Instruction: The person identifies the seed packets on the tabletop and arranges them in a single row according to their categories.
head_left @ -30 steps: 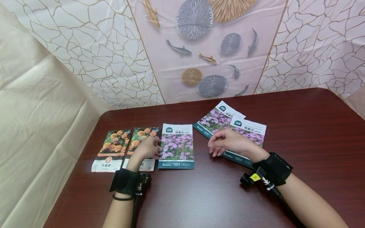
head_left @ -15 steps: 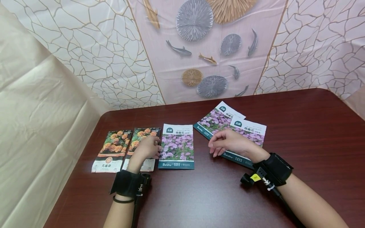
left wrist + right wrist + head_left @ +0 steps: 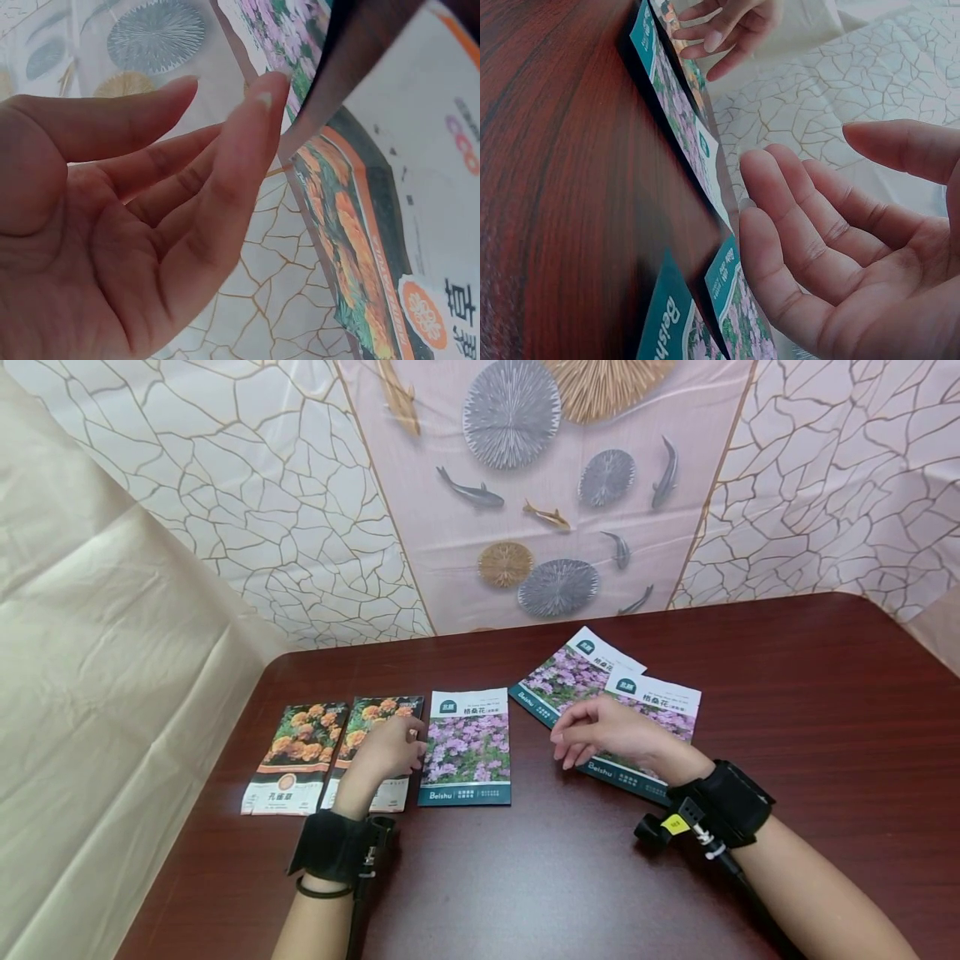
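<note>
A seed packet with purple flowers (image 3: 468,747) lies flat near the table's middle. Fingers of my left hand (image 3: 385,750) are at its left edge, loosely bent, with nothing gripped; the left wrist view shows the palm (image 3: 112,247) bare. Beneath that hand lies a marigold seed packet (image 3: 381,708), partly covered. A second marigold packet (image 3: 296,747) is to its left. My right hand (image 3: 611,731) hovers over two overlapping purple-flower packets, the rear one (image 3: 566,677) and the front one (image 3: 663,716). Its fingers curve loosely and hold nothing, as the right wrist view confirms.
Everything lies on a dark reddish wooden table (image 3: 795,710). Behind it hangs a patterned cloth (image 3: 300,518) with fish and round motifs, and a cream sheet (image 3: 112,652) runs along the left side.
The middle purple-flower packet has shifted very slightly, its top edge a little lower and its left edge a little further right. Both hands have hardly moved.
</note>
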Tool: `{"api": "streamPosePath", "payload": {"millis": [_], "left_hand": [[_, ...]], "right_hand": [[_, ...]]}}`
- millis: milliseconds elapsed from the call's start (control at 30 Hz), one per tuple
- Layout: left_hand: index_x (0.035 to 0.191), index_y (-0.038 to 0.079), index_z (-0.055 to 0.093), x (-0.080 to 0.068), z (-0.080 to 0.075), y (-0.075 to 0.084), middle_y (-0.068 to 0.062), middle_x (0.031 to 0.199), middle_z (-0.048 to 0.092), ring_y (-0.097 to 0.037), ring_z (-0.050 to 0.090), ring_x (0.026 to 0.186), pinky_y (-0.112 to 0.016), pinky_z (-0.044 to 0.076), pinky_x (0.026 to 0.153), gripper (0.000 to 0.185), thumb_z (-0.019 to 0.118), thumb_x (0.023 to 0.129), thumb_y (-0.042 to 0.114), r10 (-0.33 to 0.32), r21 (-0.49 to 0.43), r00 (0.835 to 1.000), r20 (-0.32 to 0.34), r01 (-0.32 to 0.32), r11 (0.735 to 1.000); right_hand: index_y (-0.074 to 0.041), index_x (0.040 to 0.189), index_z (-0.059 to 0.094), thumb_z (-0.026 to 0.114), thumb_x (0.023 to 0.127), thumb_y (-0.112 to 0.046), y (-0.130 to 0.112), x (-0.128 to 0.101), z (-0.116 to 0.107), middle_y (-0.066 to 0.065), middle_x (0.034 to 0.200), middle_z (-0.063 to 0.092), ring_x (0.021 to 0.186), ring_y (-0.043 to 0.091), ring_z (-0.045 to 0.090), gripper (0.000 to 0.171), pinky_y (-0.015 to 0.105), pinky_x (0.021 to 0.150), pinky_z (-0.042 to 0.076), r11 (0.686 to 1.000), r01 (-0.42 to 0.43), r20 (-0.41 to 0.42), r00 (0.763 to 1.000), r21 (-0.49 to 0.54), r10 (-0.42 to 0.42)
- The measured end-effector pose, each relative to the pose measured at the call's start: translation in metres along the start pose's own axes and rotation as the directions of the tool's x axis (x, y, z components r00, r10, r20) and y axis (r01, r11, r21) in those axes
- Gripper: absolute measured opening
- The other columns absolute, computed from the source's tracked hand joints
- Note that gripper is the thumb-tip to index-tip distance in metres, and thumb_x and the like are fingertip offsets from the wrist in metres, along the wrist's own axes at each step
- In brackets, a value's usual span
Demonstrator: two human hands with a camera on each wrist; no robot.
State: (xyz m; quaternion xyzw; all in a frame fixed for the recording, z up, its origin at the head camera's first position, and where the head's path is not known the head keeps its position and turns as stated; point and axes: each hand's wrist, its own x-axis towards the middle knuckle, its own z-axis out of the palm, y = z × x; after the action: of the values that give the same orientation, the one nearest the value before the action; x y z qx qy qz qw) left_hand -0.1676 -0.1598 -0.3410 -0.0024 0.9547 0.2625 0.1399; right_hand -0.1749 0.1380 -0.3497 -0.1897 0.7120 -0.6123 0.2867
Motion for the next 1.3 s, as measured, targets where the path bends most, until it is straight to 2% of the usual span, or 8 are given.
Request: {"api": "streamPosePath", "payload": {"millis": [133,333,567,667,1000,1067,1167,1300], "left_hand": [[0.122,0.000,0.054,-0.002,0.000,0.003,-0.008,0.076,0.063,-0.016,0.061,0.060,-0.028,0.048,0.052,0.035,0.059,0.089,0.010,0.019,0.050,1.000,-0.015,-0.019,0.999],[0.122,0.001,0.055,-0.004,0.000,0.006,-0.007,0.077,0.062,-0.015,0.059,0.061,-0.031,0.046,0.056,0.035,0.060,0.089,0.013,0.049,0.085,0.999,-0.017,-0.048,0.995],[0.121,0.003,0.058,-0.006,0.002,0.009,-0.009,0.091,0.063,-0.021,0.058,0.079,-0.037,0.048,0.068,0.035,0.060,0.089,0.018,0.133,0.130,0.991,-0.016,-0.130,0.983],[0.122,0.003,0.057,-0.007,0.004,0.012,-0.010,0.094,0.064,-0.022,0.060,0.084,-0.038,0.049,0.071,0.036,0.060,0.089,0.018,0.170,0.111,0.985,0.011,-0.171,0.979],[0.123,0.004,0.055,-0.010,0.012,0.021,-0.004,0.087,0.063,-0.015,0.058,0.077,-0.032,0.048,0.067,0.038,0.061,0.089,0.019,0.287,0.073,0.953,0.093,-0.294,0.953],[0.123,0.004,0.055,-0.011,0.015,0.022,-0.004,0.088,0.064,-0.016,0.058,0.079,-0.034,0.049,0.070,0.038,0.061,0.089,0.019,0.329,0.078,0.939,0.101,-0.337,0.938],[0.125,0.003,0.054,-0.014,0.018,0.025,-0.009,0.098,0.064,-0.020,0.060,0.089,-0.037,0.049,0.078,0.039,0.060,0.089,0.018,0.408,0.073,0.903,0.134,-0.420,0.905],[0.130,0.002,0.048,-0.017,0.021,0.029,-0.014,0.119,0.057,-0.025,0.054,0.109,-0.040,0.043,0.091,0.043,0.057,0.092,0.018,0.517,0.052,0.824,0.231,-0.541,0.840]], "right_hand": [[0.008,0.098,0.059,0.056,0.090,-0.007,-0.003,-0.001,-0.002,0.018,0.083,0.063,0.072,0.027,0.064,0.018,0.045,0.071,0.052,1.000,-0.009,-0.015,1.000,0.004,0.009],[0.013,0.103,0.055,0.056,0.090,-0.008,-0.008,-0.004,-0.007,0.018,0.084,0.064,0.074,0.027,0.064,0.025,0.045,0.073,0.052,1.000,-0.016,-0.062,0.998,-0.020,0.015],[0.014,0.106,0.055,0.056,0.091,-0.008,-0.012,-0.010,-0.020,0.018,0.085,0.064,0.075,0.029,0.064,0.027,0.045,0.071,0.052,0.996,0.005,-0.134,0.991,-0.090,-0.017],[0.012,0.105,0.057,0.055,0.091,-0.009,-0.016,-0.014,-0.027,0.018,0.085,0.064,0.075,0.030,0.064,0.025,0.045,0.071,0.052,0.989,-0.003,-0.179,0.983,-0.149,-0.024],[0.012,0.106,0.057,0.052,0.093,-0.010,-0.019,-0.024,-0.044,0.015,0.084,0.064,0.073,0.028,0.064,0.026,0.039,0.066,0.054,0.948,-0.047,-0.268,0.962,-0.314,-0.042],[0.011,0.105,0.058,0.052,0.093,-0.012,-0.018,-0.024,-0.045,0.014,0.084,0.065,0.074,0.027,0.063,0.026,0.037,0.065,0.053,0.938,-0.057,-0.281,0.959,-0.342,-0.045],[0.007,0.103,0.061,0.054,0.092,-0.014,-0.015,-0.023,-0.044,0.012,0.088,0.065,0.075,0.023,0.060,0.025,0.033,0.064,0.051,0.911,-0.052,-0.276,0.959,-0.410,-0.069],[0.004,0.109,0.061,0.055,0.092,-0.018,-0.008,-0.019,-0.040,0.013,0.103,0.062,0.085,0.021,0.056,0.028,0.034,0.071,0.047,0.856,0.005,-0.156,0.983,-0.517,-0.100]]}}
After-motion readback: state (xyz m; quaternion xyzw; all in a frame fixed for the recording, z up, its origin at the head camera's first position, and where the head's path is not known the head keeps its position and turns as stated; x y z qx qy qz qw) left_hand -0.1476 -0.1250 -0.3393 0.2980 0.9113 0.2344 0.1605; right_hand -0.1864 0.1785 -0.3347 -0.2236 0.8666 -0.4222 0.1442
